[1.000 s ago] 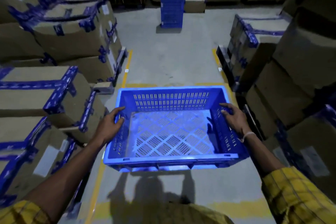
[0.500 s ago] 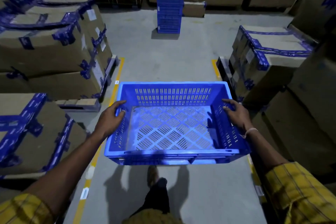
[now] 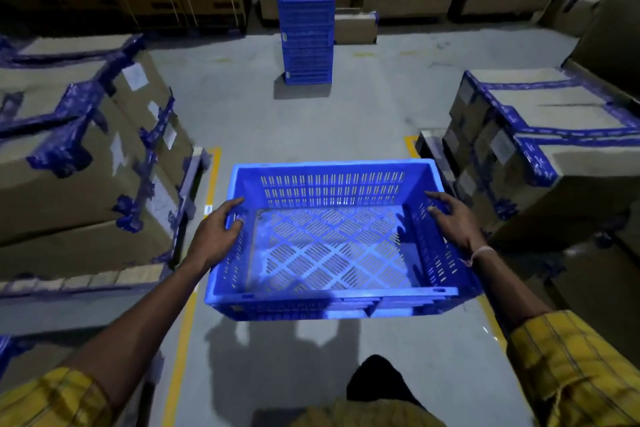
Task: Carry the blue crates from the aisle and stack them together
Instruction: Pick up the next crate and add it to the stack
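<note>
Crate (image 3: pixel 332 243) hangs in front of me above the aisle floor (image 3: pixel 363 121), my left hand (image 3: pixel 216 236) curled over its left rim, my right hand (image 3: pixel 453 218) over the right rim, each grip closed on plastic. Empty and perforated, it looks light and stiff; the rims seem the sound hold. The stack (image 3: pixel 305 24) stands well ahead.

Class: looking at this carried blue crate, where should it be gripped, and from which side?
Grip the blue crate by its two short end rims, coming from outside, as the left hand and right hand do. It is wide, open-topped, so opposed holds probably keep it level.
</note>
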`<state>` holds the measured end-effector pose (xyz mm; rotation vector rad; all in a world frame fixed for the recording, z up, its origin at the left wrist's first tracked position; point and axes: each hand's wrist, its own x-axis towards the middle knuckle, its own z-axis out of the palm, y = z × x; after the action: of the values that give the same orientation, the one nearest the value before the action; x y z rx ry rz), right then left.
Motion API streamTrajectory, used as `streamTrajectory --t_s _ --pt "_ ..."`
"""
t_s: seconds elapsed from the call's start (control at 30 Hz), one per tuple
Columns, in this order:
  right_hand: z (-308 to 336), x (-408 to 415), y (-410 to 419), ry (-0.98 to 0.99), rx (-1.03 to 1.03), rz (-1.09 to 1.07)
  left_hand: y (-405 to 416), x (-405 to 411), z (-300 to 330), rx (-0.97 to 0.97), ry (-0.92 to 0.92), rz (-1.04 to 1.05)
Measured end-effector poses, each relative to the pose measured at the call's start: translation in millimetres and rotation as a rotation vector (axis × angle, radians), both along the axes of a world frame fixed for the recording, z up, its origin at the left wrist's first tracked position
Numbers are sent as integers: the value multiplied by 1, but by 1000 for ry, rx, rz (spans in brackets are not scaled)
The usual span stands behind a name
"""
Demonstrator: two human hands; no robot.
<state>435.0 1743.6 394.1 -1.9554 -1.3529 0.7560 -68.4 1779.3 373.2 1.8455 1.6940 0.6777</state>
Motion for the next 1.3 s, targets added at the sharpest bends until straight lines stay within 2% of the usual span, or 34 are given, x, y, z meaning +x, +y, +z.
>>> streamTrajectory --t_s 0.33,0.7,1.03,1.3 --pt "-9 31 295 -4 34 20 275 32 -9 51 -11 50" --pt "54 53 586 -49 63 57 569 54 19 95 -41 112" --pt "27 31 882 -85 49 13 876 37 -7 50 -74 112" --pt "47 10 1082 -45 69 -46 1091 18 34 59 -11 63"
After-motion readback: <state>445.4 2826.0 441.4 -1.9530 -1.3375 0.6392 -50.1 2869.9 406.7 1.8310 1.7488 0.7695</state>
